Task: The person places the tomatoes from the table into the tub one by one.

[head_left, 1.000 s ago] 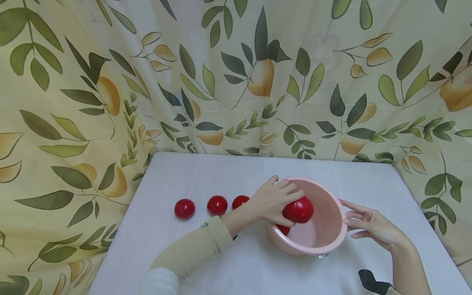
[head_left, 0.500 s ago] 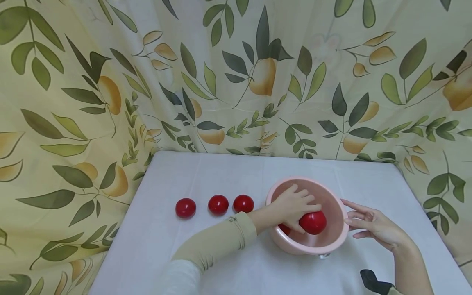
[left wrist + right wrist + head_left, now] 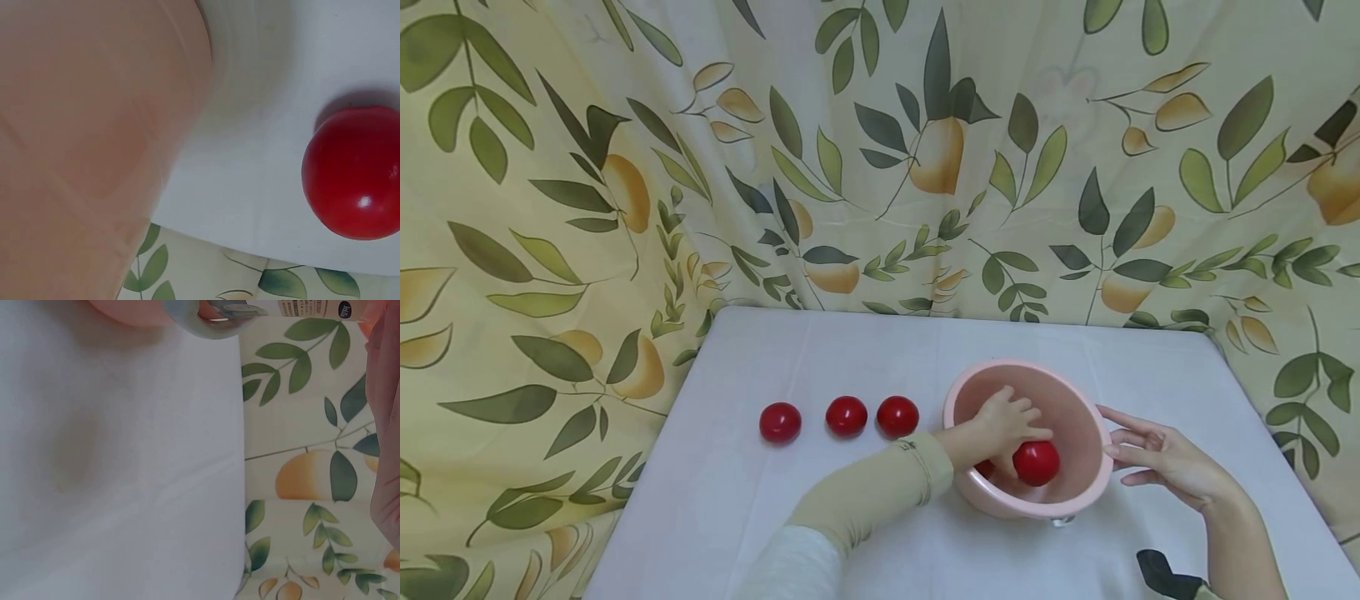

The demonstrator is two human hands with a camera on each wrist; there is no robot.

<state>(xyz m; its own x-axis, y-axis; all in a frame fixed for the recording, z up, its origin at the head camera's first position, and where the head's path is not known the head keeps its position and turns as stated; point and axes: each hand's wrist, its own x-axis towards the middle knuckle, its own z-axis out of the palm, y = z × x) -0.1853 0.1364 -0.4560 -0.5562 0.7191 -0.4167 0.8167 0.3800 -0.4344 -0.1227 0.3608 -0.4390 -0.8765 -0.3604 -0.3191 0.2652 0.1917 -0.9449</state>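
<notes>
Left hand (image 3: 1003,425) grasps a red tomato (image 3: 1036,462) low inside the pink bowl (image 3: 1075,492); right hand (image 3: 1157,462), fingers relaxed, steadies the rim: a careless release could tip the tilted bowl

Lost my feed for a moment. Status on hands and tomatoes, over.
Left hand inside pink bowl, grip on tomato. Right hand open at bowl's rim. Three tomatoes wait in a row; nothing in the way.

A table (image 3: 820,358) under a white cloth stands ahead. A curtain (image 3: 880,158) printed with leaves and yellow fruit hangs behind and beside it. Lighting is even.
</notes>
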